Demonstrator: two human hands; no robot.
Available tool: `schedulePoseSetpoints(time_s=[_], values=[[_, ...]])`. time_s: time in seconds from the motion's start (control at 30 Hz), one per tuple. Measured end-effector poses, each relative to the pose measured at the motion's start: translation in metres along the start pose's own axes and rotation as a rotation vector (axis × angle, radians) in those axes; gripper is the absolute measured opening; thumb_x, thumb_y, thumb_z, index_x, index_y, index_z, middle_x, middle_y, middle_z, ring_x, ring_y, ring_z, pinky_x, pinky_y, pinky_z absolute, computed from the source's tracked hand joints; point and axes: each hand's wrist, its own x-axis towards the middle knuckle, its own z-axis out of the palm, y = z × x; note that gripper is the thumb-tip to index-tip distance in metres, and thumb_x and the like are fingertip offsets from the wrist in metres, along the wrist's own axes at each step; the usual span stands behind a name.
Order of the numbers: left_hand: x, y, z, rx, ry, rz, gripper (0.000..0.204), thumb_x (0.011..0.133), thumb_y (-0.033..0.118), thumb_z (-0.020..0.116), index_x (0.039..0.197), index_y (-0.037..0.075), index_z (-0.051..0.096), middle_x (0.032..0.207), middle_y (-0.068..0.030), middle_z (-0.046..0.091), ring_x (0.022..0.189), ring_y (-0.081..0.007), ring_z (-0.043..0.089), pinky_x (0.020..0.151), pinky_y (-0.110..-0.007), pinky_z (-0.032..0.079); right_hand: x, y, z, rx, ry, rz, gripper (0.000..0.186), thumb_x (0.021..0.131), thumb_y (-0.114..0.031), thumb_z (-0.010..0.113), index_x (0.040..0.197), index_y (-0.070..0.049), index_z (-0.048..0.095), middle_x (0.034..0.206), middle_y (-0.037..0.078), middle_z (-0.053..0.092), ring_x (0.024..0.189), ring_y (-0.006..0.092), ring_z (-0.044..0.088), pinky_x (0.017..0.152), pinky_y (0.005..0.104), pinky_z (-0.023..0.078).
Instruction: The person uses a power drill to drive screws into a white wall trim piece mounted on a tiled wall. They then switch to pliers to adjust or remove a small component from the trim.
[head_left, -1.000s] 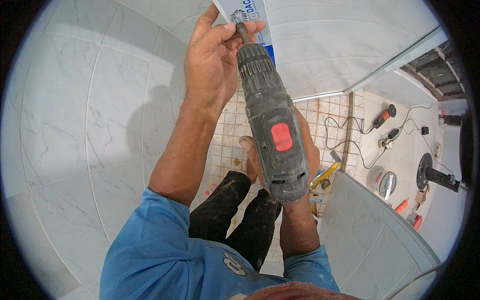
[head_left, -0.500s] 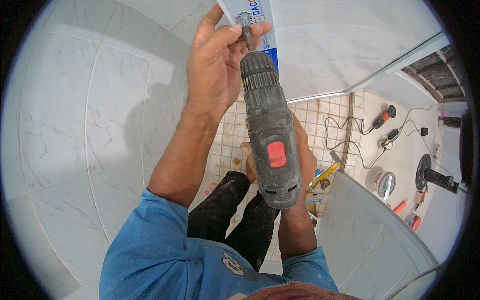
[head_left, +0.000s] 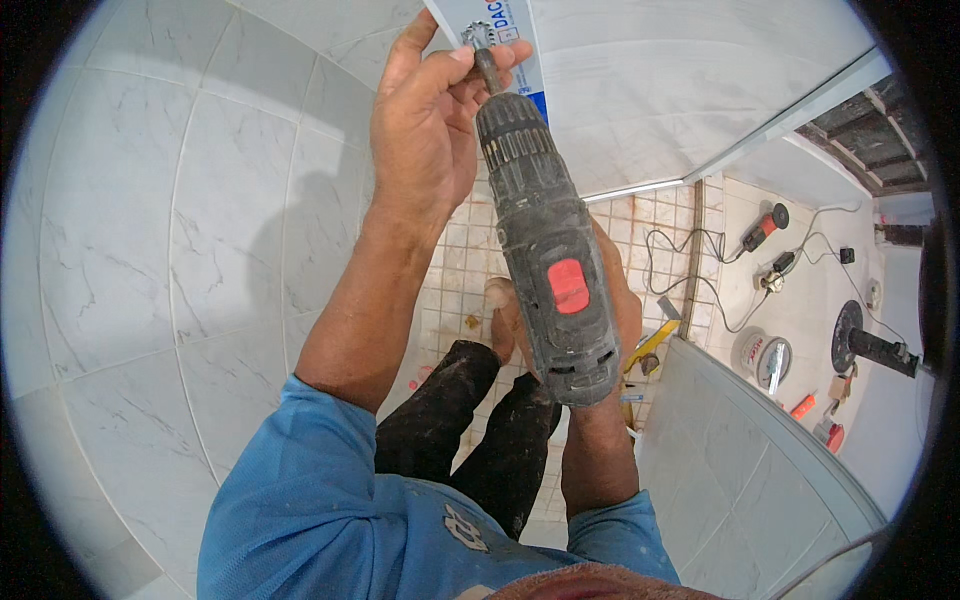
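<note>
A dusty black drill (head_left: pixel 530 210) with a red switch points up and away from me, its bit at a small silver metal piece (head_left: pixel 476 32) on a white strip (head_left: pixel 516 70) with blue printing. My left hand (head_left: pixel 425 130) is closed at the strip, thumb and fingertips pinched around the bit's tip and the metal piece. My right hand (head_left: pixel 620 290) grips the drill from underneath; most of its fingers are hidden by the drill body.
Tiled wall (head_left: pixel 120 230) at left, white panel above. Tiled floor (head_left: pixel 450 280) below holds a yellow tool (head_left: pixel 650 345). Past a threshold at right lie an angle grinder (head_left: pixel 764 229), cords, a bucket (head_left: pixel 755 350) and a black round-based object (head_left: pixel 855 335). A glass partition edge (head_left: pixel 780 430) is at lower right.
The drill and both hands dipped slightly toward me, then moved back up, with the drill's rear now tilted a little rightward. The grips look the same.
</note>
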Motion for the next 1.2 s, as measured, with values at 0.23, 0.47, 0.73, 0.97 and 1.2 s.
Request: schedulePoseSetpoints(time_s=[0.23, 0.47, 0.73, 0.97, 1.2], values=[[0.000, 0.002, 0.003, -0.023, 0.013, -0.011, 0.056, 0.102, 0.014, 0.050, 0.152, -0.006, 0.035, 0.110, -0.0173, 0.077, 0.122, -0.0332, 0.070, 0.114, -0.046, 0.043, 0.004, 0.000, -0.002, 0.060, 0.013, -0.056, 0.079, 0.080, -0.018, 0.093, 0.147, -0.002, 0.055, 0.135, 0.018, 0.071, 0.108, 0.0215, 0.076, 0.087, 0.0330, 0.062], [-0.001, 0.000, 0.001, -0.035, 0.014, -0.007, 0.058, 0.103, 0.015, 0.050, 0.153, -0.008, 0.033, 0.110, -0.0185, 0.077, 0.122, -0.0334, 0.070, 0.112, -0.046, 0.045, 0.005, -0.003, -0.008, -0.004, -0.011, -0.024, 0.080, 0.080, -0.022, 0.093, 0.147, -0.003, 0.054, 0.125, 0.015, 0.075, 0.101, 0.0183, 0.078, 0.080, 0.0320, 0.063], [-0.005, 0.008, 0.012, -0.029, 0.036, -0.037, 0.059, 0.101, 0.012, 0.047, 0.156, -0.006, 0.032, 0.111, -0.0188, 0.077, 0.106, -0.0282, 0.073, 0.102, -0.039, 0.051, 0.008, -0.012, -0.011, 0.008, -0.022, 0.007, 0.081, 0.081, -0.019, 0.092, 0.149, -0.003, 0.052, 0.126, 0.017, 0.075, 0.102, 0.0194, 0.078, 0.083, 0.0329, 0.063], [0.004, 0.000, -0.011, 0.438, 0.104, 0.094, 0.053, 0.097, 0.007, 0.050, 0.148, -0.008, 0.049, 0.115, -0.0142, 0.072, 0.109, -0.0224, 0.066, 0.101, -0.034, 0.051, 0.008, -0.027, -0.012, 0.123, -0.045, 0.217, 0.084, 0.077, -0.021, 0.095, 0.146, 0.000, 0.053, 0.116, 0.013, 0.075, 0.103, 0.0178, 0.074, 0.088, 0.0337, 0.061], [0.006, 0.000, -0.006, 0.179, 0.011, 0.119, 0.066, 0.085, -0.007, 0.048, 0.151, -0.005, 0.051, 0.134, -0.0151, 0.064, 0.126, -0.0222, 0.059, 0.113, -0.035, 0.043, 0.015, -0.035, -0.010, 0.026, -0.088, 0.180, 0.079, 0.083, -0.018, 0.091, 0.149, -0.002, 0.051, 0.126, 0.014, 0.073, 0.106, 0.0175, 0.074, 0.092, 0.0328, 0.060]])
